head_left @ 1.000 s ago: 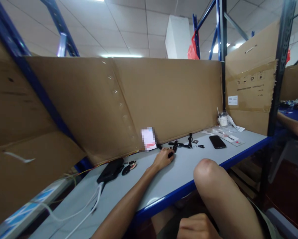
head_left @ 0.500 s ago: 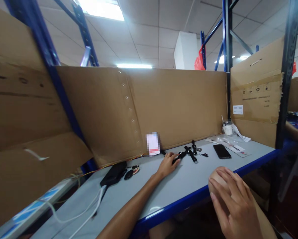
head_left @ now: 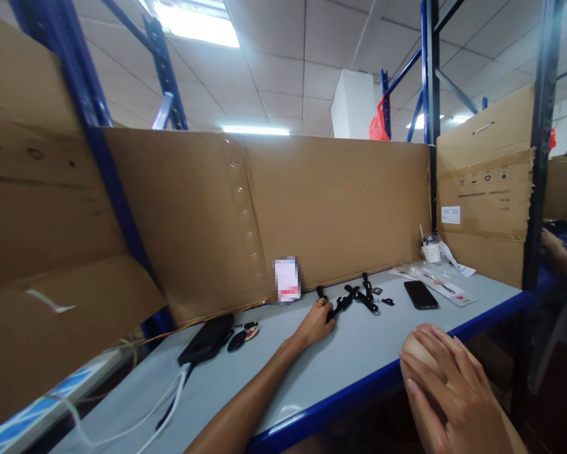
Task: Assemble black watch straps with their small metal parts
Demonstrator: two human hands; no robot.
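Head view, taking the left hand (head_left: 317, 321) as the clock's centre, is showing a pale grey table (head_left: 238, 381) under a ceiling (head_left: 287, 88) with lit lamps (head_left: 195, 25). Tall brown cardboard (head_left: 330, 202) is closing off the table's far side at 12 o'clock, and a side sheet of cardboard (head_left: 482, 252) is standing at 2, beside a dark metal post (head_left: 541, 170). Blue trim (head_left: 330, 402) is edging the near side at 5. Black strap-like pieces (head_left: 359, 297) are lying at 2, touching the curled left hand; whether its grip is holding one, I cannot tell. The right hand (head_left: 458, 391) is draping over a bent knee (head_left: 412, 342) at 4, off the table, its grip loosely wide. A phone (head_left: 420, 295) is lying at 3, and a black case (head_left: 210, 337) at 9. Open room is stretching between the pieces and the blue trim, and between the case and the left forearm (head_left: 259, 394).
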